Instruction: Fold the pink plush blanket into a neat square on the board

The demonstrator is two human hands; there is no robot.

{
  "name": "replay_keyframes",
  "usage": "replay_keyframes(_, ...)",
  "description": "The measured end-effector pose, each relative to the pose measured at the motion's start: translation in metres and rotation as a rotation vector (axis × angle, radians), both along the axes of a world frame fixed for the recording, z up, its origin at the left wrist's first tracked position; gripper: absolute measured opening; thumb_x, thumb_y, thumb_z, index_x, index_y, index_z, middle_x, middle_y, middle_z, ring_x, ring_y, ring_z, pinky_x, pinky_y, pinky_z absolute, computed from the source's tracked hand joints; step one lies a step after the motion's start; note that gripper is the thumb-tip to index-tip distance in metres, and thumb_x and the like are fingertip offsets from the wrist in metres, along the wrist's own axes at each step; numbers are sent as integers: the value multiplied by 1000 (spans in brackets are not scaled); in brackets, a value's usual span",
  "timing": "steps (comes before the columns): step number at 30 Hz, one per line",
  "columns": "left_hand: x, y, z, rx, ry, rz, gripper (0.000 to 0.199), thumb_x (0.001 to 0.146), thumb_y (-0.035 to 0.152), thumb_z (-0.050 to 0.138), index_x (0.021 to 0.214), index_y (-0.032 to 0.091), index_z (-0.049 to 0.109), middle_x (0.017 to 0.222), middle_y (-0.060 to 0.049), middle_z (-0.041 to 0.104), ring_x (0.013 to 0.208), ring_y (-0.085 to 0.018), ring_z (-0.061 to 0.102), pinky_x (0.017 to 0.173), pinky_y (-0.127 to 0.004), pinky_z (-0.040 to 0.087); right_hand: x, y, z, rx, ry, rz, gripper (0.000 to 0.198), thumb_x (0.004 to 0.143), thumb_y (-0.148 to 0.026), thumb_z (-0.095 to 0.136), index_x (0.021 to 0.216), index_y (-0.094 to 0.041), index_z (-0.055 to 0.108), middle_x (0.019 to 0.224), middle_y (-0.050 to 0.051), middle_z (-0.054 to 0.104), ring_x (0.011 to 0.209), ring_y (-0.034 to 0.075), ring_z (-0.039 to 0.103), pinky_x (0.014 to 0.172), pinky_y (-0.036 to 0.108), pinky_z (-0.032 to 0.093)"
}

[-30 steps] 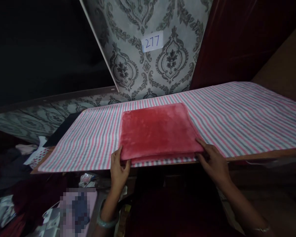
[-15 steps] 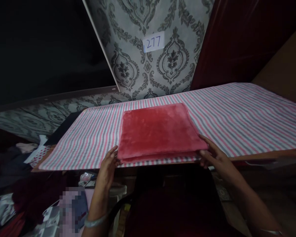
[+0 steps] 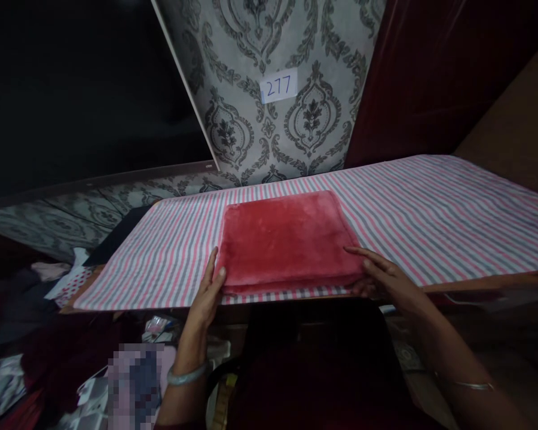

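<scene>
A folded red plush cloth point(image 3: 282, 239) lies in the middle of a striped sheet, its layered front edge towards me. My left hand point(image 3: 208, 292) is at its front left corner. The left index finger stretches along the side, apart from the thumb, which touches the corner; the other left fingers are mostly hidden. At the front right corner, my right hand point(image 3: 379, 275) grips the cloth. Its index finger lies across the top, while the lower fingers curl at the front edge.
The pink, grey and white striped sheet point(image 3: 443, 215) covers the table, whose wooden front edge point(image 3: 484, 280) shows at right. A large dark screen point(image 3: 85, 89) stands at left. Paper marked 277 point(image 3: 278, 85) is on the patterned wall. Clothes point(image 3: 31, 352) lie heaped at lower left.
My left thumb has come onto the cloth's corner and the index finger points further forward. My right index finger has moved left onto the cloth's top. The front right corner has drawn inward.
</scene>
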State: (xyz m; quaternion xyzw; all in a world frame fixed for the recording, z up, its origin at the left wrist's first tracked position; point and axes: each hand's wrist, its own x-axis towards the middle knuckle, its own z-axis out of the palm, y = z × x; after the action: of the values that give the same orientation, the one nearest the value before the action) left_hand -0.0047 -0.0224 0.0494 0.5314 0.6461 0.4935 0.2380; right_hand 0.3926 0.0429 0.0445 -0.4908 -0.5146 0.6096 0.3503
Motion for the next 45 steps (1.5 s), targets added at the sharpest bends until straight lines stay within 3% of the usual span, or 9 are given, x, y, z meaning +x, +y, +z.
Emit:
replay_keyframes(3, -4, 8, -3, 11, -25, 20, 56, 87, 55, 63, 131, 20, 65, 138, -11, 64, 135, -29, 53, 115, -44, 40, -1, 6, -8, 99, -88, -114, 79, 74, -74, 68, 130, -20, 59, 56, 1, 64, 51, 19, 64, 46, 25, 46)
replay_keyframes(10, -23, 15, -12, -10, -59, 116, 49, 75, 56, 67, 106, 19, 70, 110, -9, 73, 111, -30, 65, 103, -42, 47, 1, 7, -26, 203, -141, -260, 53, 75, -65, 68, 106, -22, 64, 50, -3, 55, 45, 17, 56, 41, 25, 41)
replay_keyframes(16, -21, 3, -8, -53, -6, 10, 56, 81, 62, 64, 120, 22, 66, 128, -10, 68, 126, -30, 59, 111, -43, 42, 1, 3, -23, 206, -107, -210, 63, 75, -68, 70, 115, -20, 65, 47, -5, 51, 41, 13, 48, 40, 22, 36)
replay_keyframes(21, -21, -2, -2, -76, -77, -6, 69, 83, 60, 69, 142, 25, 56, 142, -11, 61, 135, -30, 53, 113, -45, 42, 4, -2, -19, 177, -105, -150, 91, 79, -71, 66, 151, -19, 46, 52, -2, 59, 47, 17, 58, 46, 25, 46)
replay_keyframes(24, -25, 4, 2, -119, -227, 66, 67, 88, 64, 62, 141, 22, 59, 137, -15, 64, 129, -31, 59, 108, -48, 47, 9, 7, -23, 227, -193, -215, 92, 84, -74, 56, 157, -21, 39, 64, 2, 68, 54, 21, 64, 51, 30, 52)
replay_keyframes(28, -28, 20, 13, -141, -250, 147, 64, 84, 65, 69, 130, 21, 67, 129, -15, 69, 126, -33, 61, 108, -48, 49, 17, 31, -26, 403, -367, -260, 74, 86, -71, 54, 139, -21, 62, 108, 11, 75, 98, 30, 71, 83, 40, 58)
replay_keyframes(33, -31, 43, 22, -253, -346, 67, 96, 75, 61, 80, 154, 21, 42, 93, -10, 75, 92, -31, 74, 84, -46, 60, 10, 54, -9, 275, -233, -122, 76, 86, -62, 62, 148, -19, 52, 102, 10, 76, 100, 30, 72, 87, 42, 60)
replay_keyframes(39, -33, 81, 17, -265, -417, 27, 105, 72, 60, 82, 157, 18, 36, 117, -18, 71, 105, -34, 72, 92, -48, 58, -12, 76, 14, 94, 23, -57, 93, 81, -51, 73, 160, -24, 31, 113, 10, 74, 95, 28, 74, 77, 39, 64)
replay_keyframes(45, -40, 99, -12, -47, -142, -47, 80, 75, 41, 78, 146, 19, 49, 141, -17, 59, 134, -31, 55, 113, -49, 44, -16, 103, -14, 310, -79, -91, 84, 75, -42, 71, 153, -24, 44, 130, 8, 68, 105, 26, 70, 82, 38, 62)
